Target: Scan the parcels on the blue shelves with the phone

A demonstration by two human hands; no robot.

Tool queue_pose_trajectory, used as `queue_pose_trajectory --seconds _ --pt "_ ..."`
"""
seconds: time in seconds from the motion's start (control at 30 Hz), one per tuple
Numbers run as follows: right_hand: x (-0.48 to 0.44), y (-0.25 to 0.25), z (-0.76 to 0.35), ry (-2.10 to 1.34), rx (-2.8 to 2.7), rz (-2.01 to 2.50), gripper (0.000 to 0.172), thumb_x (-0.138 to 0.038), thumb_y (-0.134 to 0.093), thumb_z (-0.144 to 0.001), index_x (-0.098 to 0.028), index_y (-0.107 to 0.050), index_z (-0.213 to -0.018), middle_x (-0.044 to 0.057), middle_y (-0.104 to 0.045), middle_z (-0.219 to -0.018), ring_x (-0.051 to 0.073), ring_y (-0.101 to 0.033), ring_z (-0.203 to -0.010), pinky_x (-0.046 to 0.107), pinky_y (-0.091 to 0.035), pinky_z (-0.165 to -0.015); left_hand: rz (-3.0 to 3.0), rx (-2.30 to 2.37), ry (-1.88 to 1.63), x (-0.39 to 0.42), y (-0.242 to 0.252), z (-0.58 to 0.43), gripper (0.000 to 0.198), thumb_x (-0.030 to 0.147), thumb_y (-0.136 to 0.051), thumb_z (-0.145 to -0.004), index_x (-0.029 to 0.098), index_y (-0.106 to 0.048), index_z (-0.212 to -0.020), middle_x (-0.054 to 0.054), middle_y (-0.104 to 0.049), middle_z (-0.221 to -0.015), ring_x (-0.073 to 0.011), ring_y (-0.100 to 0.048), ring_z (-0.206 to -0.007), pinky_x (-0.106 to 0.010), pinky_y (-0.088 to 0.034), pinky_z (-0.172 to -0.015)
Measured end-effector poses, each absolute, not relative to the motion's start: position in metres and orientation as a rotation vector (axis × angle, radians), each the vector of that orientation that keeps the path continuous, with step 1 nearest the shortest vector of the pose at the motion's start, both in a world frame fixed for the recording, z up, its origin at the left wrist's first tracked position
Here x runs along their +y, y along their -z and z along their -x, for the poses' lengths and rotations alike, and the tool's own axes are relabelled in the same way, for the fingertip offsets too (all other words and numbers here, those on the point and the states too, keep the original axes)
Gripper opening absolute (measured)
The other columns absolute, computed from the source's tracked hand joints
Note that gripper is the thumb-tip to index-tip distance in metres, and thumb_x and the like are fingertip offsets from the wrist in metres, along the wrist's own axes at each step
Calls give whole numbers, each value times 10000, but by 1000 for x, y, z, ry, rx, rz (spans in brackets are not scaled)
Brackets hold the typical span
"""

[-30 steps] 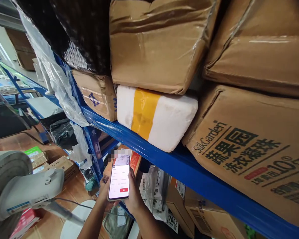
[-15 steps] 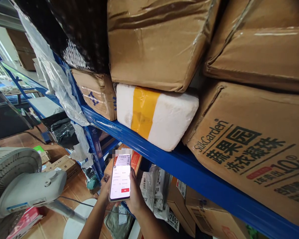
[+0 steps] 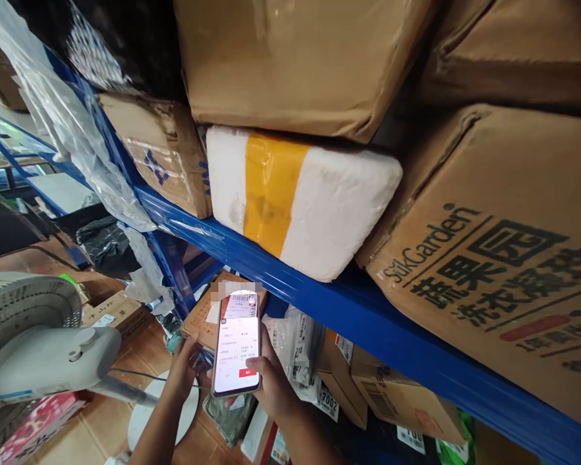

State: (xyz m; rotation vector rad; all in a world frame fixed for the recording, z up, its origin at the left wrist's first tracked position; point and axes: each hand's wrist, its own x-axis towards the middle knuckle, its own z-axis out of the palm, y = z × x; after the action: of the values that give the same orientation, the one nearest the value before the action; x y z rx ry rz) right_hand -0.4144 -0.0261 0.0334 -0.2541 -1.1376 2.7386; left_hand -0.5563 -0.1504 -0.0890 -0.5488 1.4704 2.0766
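My right hand grips a smartphone with a lit screen showing a barcode and a red button; its thumb rests on the screen near that button. My left hand is just left of the phone, fingers spread, reaching toward a small brown parcel on the lower shelf behind the phone. Above them runs a blue shelf beam.
On the upper shelf sit a white foam box with yellow tape, cardboard cartons and a plastic-wrapped box. Grey mailer bags and cartons lie below. A white fan stands at the left.
The view has moved closer and lower. My left hand has let go of the phone's side and spread toward the brown parcel; my right thumb has come onto the screen.
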Motion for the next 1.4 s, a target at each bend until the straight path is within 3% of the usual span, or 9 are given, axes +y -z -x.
queue_pose_trajectory --seconds 0.17,0.33,0.4,0.5,0.6,0.77,1.0,1.23,1.4 --pt "-22 -40 395 -2719 -1225 199 903 -199 -640 -634 -330 -219 -1422 89 -553 -1339 319 -653 -1022 407 -613 -620 489 1549 -2086 -154 76 549 748 438 -741 -624 395 -379 -1277 -13 -579 -1068 -159 -589 -752 -252 -466 -557" --pt "-21 -50 382 -2683 -1259 252 838 -173 -634 -681 -298 -260 -1421 90 -629 -1223 296 -694 -915 431 -604 -673 577 1994 -2117 -149 58 538 847 529 -601 -724 360 -156 -1424 -85 -314 -1481 -292 -438 -1273 -419 -503 -864" --pt "-21 -54 376 -2663 -1281 279 820 -175 -645 -695 -288 -279 -1421 91 -649 -1191 293 -700 -891 380 -599 -614 437 2260 -2094 -151 56 529 888 540 -602 -717 251 -177 -1441 -144 -260 -1506 -329 -324 -1374 -488 -345 -1094" --pt "-20 -54 365 -2617 -1295 352 876 -189 -670 -713 -285 -215 -1455 96 -677 -1150 289 -705 -872 305 -567 -535 72 2650 -2004 -154 57 513 934 559 -595 -708 132 -206 -1442 -214 -189 -1513 -337 -188 -1435 -465 -158 -1190" --pt "-20 -50 351 -2568 -1271 465 984 -254 -720 -705 -282 -129 -1491 113 -696 -1126 316 -701 -888 302 -549 -507 -11 2610 -2072 -151 57 505 959 512 -649 -676 133 -194 -1430 -235 -188 -1504 -333 -201 -1426 -486 -221 -1165" --pt "-18 -43 329 -2519 -1179 668 1082 -361 -799 -648 -276 -143 -1504 135 -701 -1143 354 -684 -931 389 -570 -601 519 1785 -2209 -133 48 510 655 400 -702 -655 278 -396 -1221 -101 -542 -1194 -288 -589 -1051 -439 -524 -835" --pt "-15 -40 307 -2487 -1113 862 1249 -385 -833 -616 -238 18 -1519 112 -754 -1010 303 -713 -764 315 -528 -509 751 1517 -2259 -129 67 511 291 510 -511 -796 302 -507 -999 -22 -585 -953 -191 -592 -820 -267 -452 -575" --pt "-11 -37 294 -2501 -1069 956 1071 -376 -817 -611 -304 -223 -1499 124 -705 -1169 375 -667 -1032 438 -577 -707 715 1448 -2222 -136 80 508 286 467 -546 -804 303 -523 -1037 -36 -572 -985 -204 -585 -919 -280 -487 -630" --pt "-13 -36 293 -2508 -1067 868 1039 -372 -801 -627 -308 -234 -1495 101 -726 -1120 370 -644 -1093 476 -535 -866 611 1387 -2198 -128 85 510 327 323 -642 -767 299 -510 -1065 -34 -586 -1091 -172 -616 -906 -260 -506 -626"
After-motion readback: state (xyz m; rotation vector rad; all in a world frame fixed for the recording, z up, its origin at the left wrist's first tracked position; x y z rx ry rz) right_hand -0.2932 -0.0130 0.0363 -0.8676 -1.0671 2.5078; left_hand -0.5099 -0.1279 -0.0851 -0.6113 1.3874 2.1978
